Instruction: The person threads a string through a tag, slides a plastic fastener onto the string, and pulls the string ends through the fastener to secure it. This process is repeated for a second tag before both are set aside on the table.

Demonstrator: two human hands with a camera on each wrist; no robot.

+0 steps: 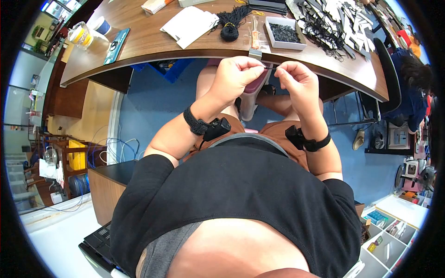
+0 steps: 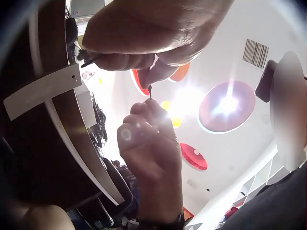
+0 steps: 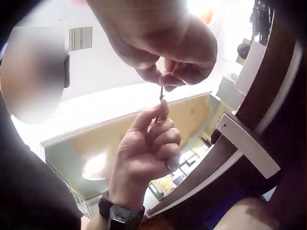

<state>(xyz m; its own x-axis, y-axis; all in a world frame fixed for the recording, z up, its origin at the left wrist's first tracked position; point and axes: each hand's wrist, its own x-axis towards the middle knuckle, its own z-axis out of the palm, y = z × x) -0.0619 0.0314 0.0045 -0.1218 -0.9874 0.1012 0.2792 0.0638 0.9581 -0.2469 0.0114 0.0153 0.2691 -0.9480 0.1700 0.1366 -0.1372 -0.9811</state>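
1 thin dark string [image 3: 161, 91] runs across the small gap between the left hand [image 1: 237, 78] and the right hand [image 1: 300, 82], and we see it near the front edge of the brown table [image 1: 143, 32], on the person's side. We see the left thumb and pointing finger pressed tight together on 1 part of it, with the other fingers curled in. The right thumb and pointing finger pinch it too, with the rest of that hand loosely bent. The string is so small that we cannot tell if it has a knot. Each wrist has a black band, and we can see both, the left band [image 1: 194, 123] and the right band [image 1: 318, 145]. Just past the hands, a pale strip [image 2: 43, 93] with 1 small hole sticks out from the table's edge. On the table near it we spot a clear packet [image 1: 254, 34] with something orange inside, and a white box [image 1: 287, 45] full of little black bits. Left of the packet we see a ball of black yarn [image 1: 229, 32], then some white paper [image 1: 190, 23]. Farther left is a clear cup [image 1: 79, 37] with a yellow label. On the right side we see a big messy pile [image 1: 354, 18] of black and white pieces.
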